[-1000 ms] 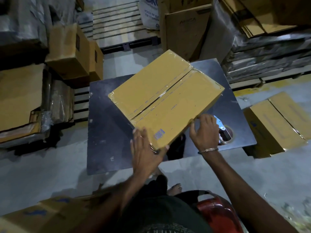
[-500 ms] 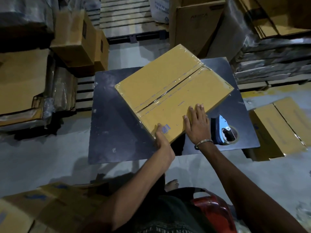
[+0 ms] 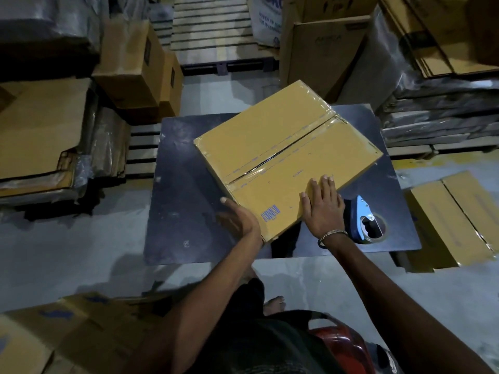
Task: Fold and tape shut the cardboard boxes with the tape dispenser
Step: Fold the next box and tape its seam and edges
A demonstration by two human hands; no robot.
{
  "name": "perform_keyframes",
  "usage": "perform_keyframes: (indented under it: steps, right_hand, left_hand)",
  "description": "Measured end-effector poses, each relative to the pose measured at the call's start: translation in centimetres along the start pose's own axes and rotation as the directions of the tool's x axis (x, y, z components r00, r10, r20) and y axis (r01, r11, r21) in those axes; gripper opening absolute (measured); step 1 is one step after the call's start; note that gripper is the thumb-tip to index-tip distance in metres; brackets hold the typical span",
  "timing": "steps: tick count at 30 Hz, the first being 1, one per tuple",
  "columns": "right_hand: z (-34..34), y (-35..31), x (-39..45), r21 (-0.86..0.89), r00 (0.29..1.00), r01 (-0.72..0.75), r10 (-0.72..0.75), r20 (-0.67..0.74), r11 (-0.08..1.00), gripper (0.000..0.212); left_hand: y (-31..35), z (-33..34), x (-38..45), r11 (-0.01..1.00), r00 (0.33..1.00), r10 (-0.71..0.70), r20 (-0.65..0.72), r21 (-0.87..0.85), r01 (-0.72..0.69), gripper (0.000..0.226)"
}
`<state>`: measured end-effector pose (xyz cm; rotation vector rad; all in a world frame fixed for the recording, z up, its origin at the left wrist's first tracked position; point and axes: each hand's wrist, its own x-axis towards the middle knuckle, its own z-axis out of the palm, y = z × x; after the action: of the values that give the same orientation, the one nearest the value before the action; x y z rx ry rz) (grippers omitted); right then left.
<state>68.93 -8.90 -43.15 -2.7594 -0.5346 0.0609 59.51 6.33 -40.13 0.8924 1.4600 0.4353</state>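
Note:
A yellow cardboard box (image 3: 275, 147) lies closed on the dark table (image 3: 186, 206), turned at an angle, with clear tape along its middle seam and over its edges. My left hand (image 3: 237, 218) holds the box's near left corner from the side. My right hand (image 3: 322, 205) lies flat, fingers spread, on the box's near right top edge. The blue tape dispenser (image 3: 363, 221) rests on the table just right of my right hand, nobody holding it.
A second taped yellow box (image 3: 453, 220) sits on the floor to the right. Flat cardboard stacks (image 3: 37, 128) and brown boxes (image 3: 135, 66) stand left; wrapped stacks (image 3: 442, 109) right; a pallet (image 3: 216, 31) behind. Flattened cardboard (image 3: 59, 336) lies near left.
My left hand went from the box's top near corner to gripping its left side. My right hand slid up onto the box top. The box has turned slightly and the camera moved closer.

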Motion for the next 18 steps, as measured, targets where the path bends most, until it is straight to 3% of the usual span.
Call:
perform_keyframes:
  steps: [2,4,8,11,13,15,18]
  right_hand:
    - [0.3,0.2,0.1,0.026,1.000,0.012,-0.012,0.004,1.000,0.060]
    - [0.7,0.1,0.1,0.014,1.000,0.002,-0.002,-0.014,1.000,0.057]
    - [1.0,-0.2,0.2,0.014,0.999,0.005,-0.004,-0.052,1.000,0.053]
    - [0.6,-1.1,0.4,-0.040,0.998,-0.030,0.028,-0.055,0.999,0.055]
    - [0.1,-2.3,0.8,-0.100,0.996,-0.053,0.045,-0.077,0.994,0.054]
    - [-0.4,-3.7,1.7,-0.107,0.993,-0.066,0.055,-0.107,0.992,0.049]
    - [-0.3,-6.0,3.3,-0.060,0.998,0.028,-0.031,-0.056,0.998,0.046]
  left_hand:
    - [0.7,0.5,0.0,0.978,0.982,0.188,-0.006,0.098,-0.186,0.082]
    - [0.5,1.5,0.7,0.953,0.969,0.238,0.061,0.180,-0.245,0.076]
    - [-0.5,2.6,2.8,0.975,0.979,0.204,-0.017,0.095,-0.201,0.072]
    - [0.1,2.4,4.1,0.998,0.999,0.004,-0.046,0.065,-0.001,0.102]
    - [1.0,2.0,4.1,0.994,0.999,-0.017,-0.034,0.109,0.021,0.107]
    - [2.0,1.7,5.1,0.970,0.983,0.179,-0.046,0.173,-0.168,0.105]
    - [4.2,2.3,8.0,0.849,0.878,0.478,0.033,0.239,-0.471,0.095]
